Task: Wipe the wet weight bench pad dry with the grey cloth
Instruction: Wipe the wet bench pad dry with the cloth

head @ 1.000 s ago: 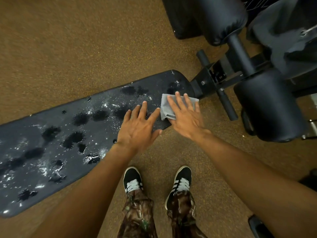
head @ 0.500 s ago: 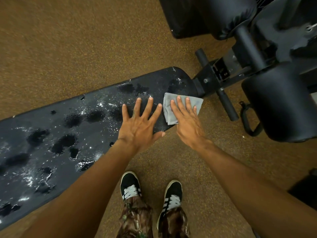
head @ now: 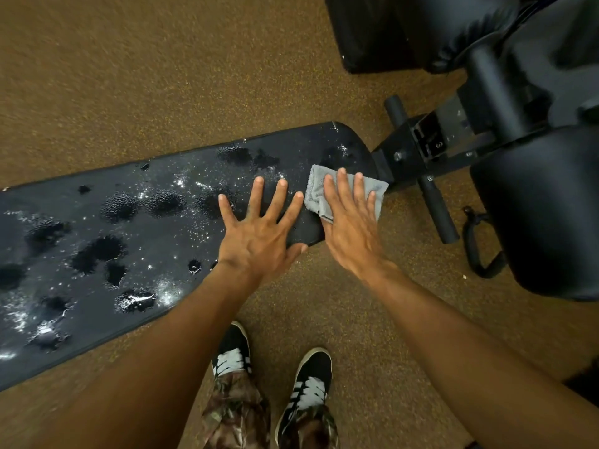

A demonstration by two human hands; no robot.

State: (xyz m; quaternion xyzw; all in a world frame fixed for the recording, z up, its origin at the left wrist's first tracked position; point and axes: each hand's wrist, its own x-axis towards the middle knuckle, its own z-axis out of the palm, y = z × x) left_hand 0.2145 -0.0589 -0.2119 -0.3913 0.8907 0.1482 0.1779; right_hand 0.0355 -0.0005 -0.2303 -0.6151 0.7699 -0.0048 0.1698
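A long black bench pad (head: pixel 155 241) runs from the lower left up to the centre, covered with water droplets and dark wet patches. A small folded grey cloth (head: pixel 316 192) lies at the pad's right end. My right hand (head: pixel 351 222) presses flat on the cloth with straight fingers, hiding much of it. My left hand (head: pixel 259 234) rests flat on the pad just left of the cloth, fingers spread, thumb over the near edge.
The bench's black metal frame (head: pixel 418 147) and round foam rollers (head: pixel 538 205) stand to the right, with more black padding at the top right. Brown speckled carpet surrounds the bench. My two feet in black shoes (head: pixel 308 384) stand below the pad's near edge.
My right hand and the cloth have slid slightly toward the pad's near right edge. My left hand has spread its fingers wider on the pad. The camera has shifted a little.
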